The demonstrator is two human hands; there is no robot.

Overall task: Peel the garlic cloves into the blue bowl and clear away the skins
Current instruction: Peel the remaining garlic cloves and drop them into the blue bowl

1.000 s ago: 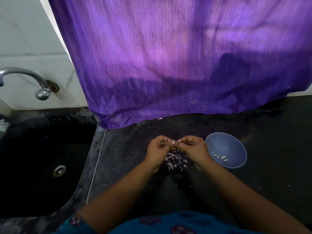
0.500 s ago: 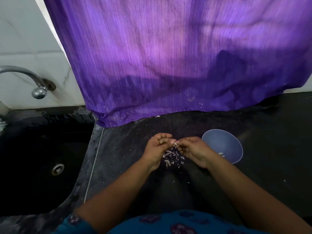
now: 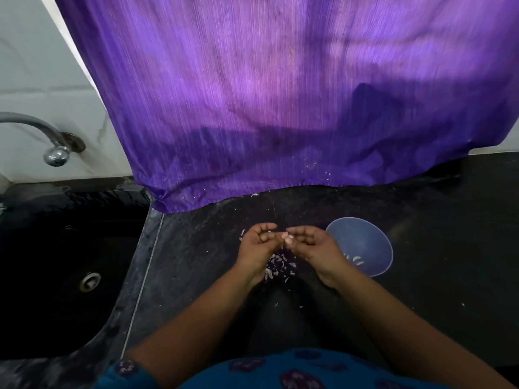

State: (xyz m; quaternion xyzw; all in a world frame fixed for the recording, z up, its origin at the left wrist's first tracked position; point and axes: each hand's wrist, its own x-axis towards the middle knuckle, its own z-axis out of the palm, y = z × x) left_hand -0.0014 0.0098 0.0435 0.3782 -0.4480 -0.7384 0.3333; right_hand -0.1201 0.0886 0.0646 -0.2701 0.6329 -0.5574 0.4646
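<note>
I see the two bare hands meeting over the dark stone desk (image 3: 435, 248), at the centre of my view. The right hand (image 3: 314, 247) pinches a small pale garlic clove (image 3: 288, 238) at the tips of its curled fingers. The left hand (image 3: 257, 245) has its fingers curled close beside the clove, but I cannot tell if they touch it.

A loose pile of thin whitish garlic skins (image 3: 278, 266) lies on the desk just under the hands, toward 6 o'clock. The round blue plastic bowl (image 3: 362, 242) stands near the right hand at 3 o'clock, with a few peeled cloves (image 3: 355, 259) inside.

I judge the step in hand is peeling one more clove. The next move calls for pulling off the last skin and then carrying the clove to the bowl. The skins remain to be cleared; the black sink (image 3: 64, 276) waits at 9 o'clock.
</note>
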